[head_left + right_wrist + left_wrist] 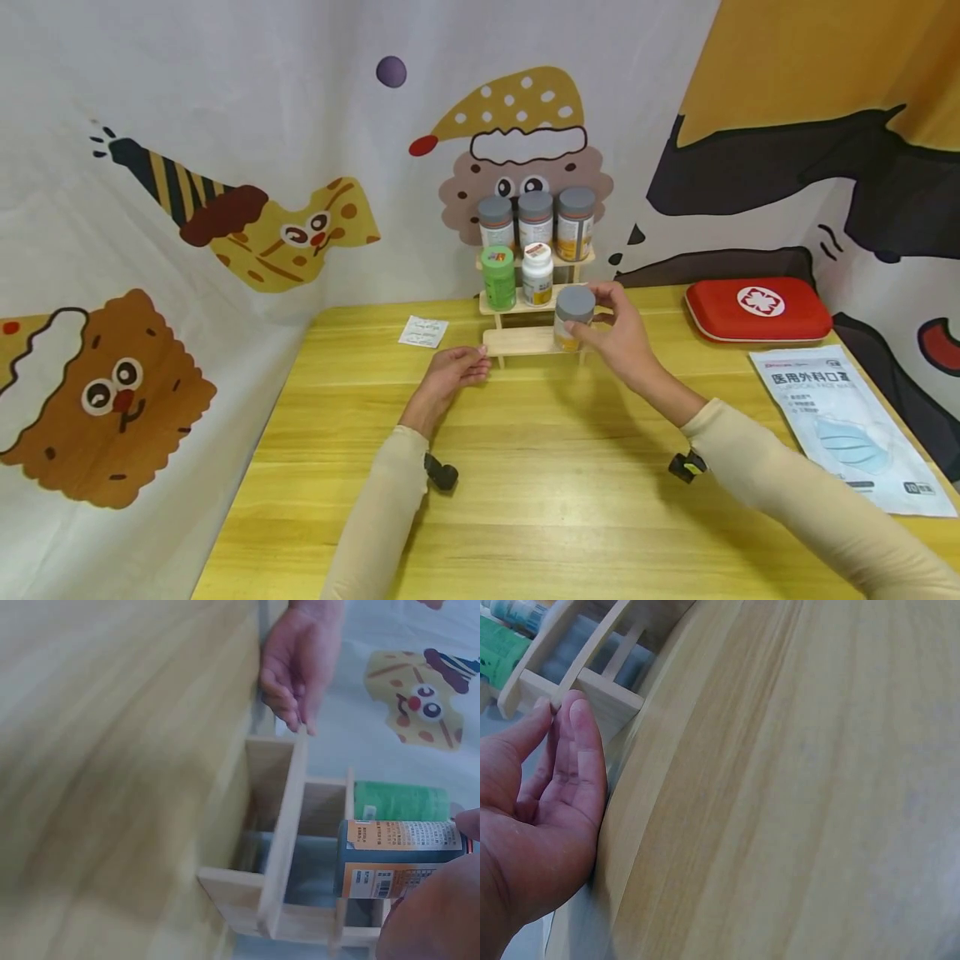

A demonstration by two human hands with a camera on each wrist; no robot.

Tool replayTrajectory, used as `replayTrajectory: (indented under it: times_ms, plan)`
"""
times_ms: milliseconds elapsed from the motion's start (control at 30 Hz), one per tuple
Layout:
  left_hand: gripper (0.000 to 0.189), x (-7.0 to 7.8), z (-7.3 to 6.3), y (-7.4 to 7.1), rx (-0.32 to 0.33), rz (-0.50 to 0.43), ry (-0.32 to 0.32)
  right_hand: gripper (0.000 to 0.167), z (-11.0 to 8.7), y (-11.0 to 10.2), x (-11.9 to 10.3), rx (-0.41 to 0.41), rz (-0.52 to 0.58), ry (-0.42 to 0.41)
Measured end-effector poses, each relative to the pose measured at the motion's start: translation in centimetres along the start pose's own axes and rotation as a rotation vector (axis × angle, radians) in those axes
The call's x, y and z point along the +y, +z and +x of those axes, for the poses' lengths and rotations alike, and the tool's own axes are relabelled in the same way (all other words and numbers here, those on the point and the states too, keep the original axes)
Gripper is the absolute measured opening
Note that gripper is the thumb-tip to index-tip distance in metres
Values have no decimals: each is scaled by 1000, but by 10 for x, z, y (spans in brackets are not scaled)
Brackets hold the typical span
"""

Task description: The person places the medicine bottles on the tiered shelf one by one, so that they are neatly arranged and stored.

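A three-step wooden display rack (517, 340) stands against the back of the table. At the left end of its lowest step, my left hand (450, 371) pinches the board between thumb and fingertips, as the left wrist view also shows. My right hand (618, 337) grips a grey-lidded pill bottle (574, 302) with an orange and white label. In the right wrist view a small gap separates the bottle's base (341, 859) from the lowest step. The middle step bears a green bottle (498, 279) and a white bottle (537, 275). Three grey-lidded bottles (536, 218) line the top step.
A white printed packet (423, 332) lies left of the rack. To the right are a red first-aid case (720, 312) and a face mask package (847, 433). A cartoon-printed cloth (300, 100) hangs behind the wooden table (525, 500).
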State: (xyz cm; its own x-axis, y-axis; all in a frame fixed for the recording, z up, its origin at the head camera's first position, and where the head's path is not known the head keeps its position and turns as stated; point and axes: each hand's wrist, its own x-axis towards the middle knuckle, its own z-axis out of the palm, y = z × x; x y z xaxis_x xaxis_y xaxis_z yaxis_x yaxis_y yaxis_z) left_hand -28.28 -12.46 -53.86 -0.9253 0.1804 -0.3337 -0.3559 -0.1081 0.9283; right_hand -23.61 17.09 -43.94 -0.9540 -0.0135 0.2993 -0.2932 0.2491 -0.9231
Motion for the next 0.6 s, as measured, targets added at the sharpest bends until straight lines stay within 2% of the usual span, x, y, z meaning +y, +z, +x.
replayTrajectory:
  times_ms: [433, 600]
  plan:
    - [21, -1, 0, 0, -6, -3, -2, 57, 29, -10, -4, 123, 13, -141]
    - [27, 0, 0, 0, -7, 6, 4, 56, 30, -10, -26, 146, 3, -153]
